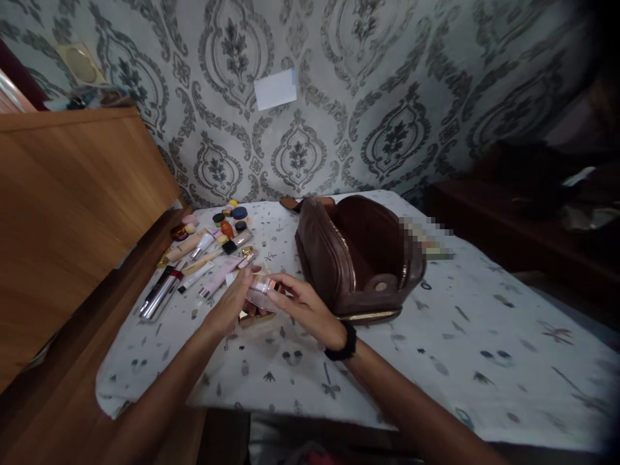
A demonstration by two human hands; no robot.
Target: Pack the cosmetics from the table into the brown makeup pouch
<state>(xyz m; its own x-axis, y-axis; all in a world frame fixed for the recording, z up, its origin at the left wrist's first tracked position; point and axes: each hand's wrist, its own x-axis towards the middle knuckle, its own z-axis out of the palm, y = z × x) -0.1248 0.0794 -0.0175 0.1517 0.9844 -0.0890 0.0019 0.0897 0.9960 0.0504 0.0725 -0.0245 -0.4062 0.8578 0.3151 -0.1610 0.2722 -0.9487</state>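
Both my hands meet around a small, clear pinkish container, whose exact kind I cannot make out. My left hand grips its left side, thumb on top. From the right, my right hand has its fingers closed on the other side; a black band circles that wrist. Under the container, partly hidden by the hands, lies a gold-edged item. Just right of my hands stands a brown toiletry bag, unzipped and gaping at the top.
Several cosmetics lie spread at the left, among them a silver tube, a pink tube and a blue-lidded jar. A wooden cabinet borders the left side. A patterned white cloth covers the table, and a papered wall rises behind.
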